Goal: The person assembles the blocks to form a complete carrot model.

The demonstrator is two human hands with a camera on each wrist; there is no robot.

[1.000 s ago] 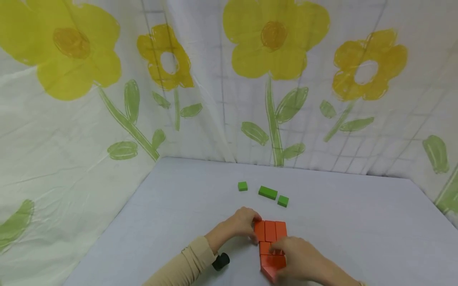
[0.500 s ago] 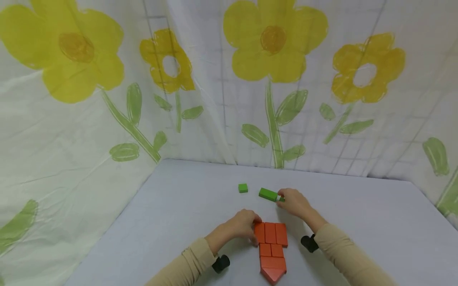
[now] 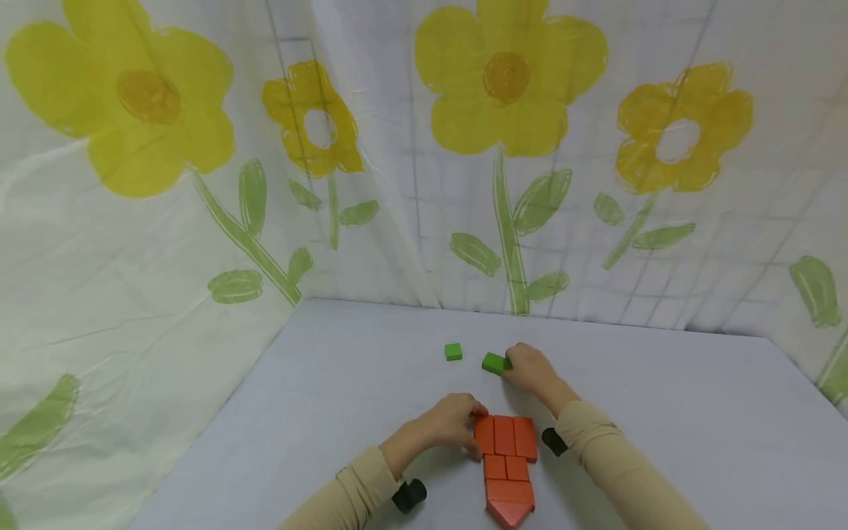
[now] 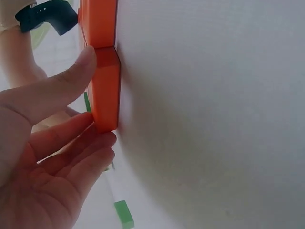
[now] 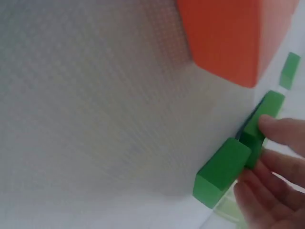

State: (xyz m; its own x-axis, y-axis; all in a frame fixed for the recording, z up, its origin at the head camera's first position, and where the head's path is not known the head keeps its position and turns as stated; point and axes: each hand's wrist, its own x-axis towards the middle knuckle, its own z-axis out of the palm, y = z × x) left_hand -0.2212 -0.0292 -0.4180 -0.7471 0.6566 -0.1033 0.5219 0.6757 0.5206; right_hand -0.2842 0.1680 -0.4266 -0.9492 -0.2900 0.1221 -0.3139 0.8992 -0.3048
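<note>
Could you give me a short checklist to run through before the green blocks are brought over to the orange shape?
1. Right hand on the long green block: ok, fingers rest on it.
2. Second green block beside those fingers: ok, touching the long one in the right wrist view.
3. Firm grip on both: cannot tell, the palm hides the contact.
4. Left hand steadying the orange shape: ok, thumb and fingers pressed on its left top block.
5. Orange blocks tight together: ok, no gaps seen.
6. Small green cube: ok, lying apart, untouched.
</note>
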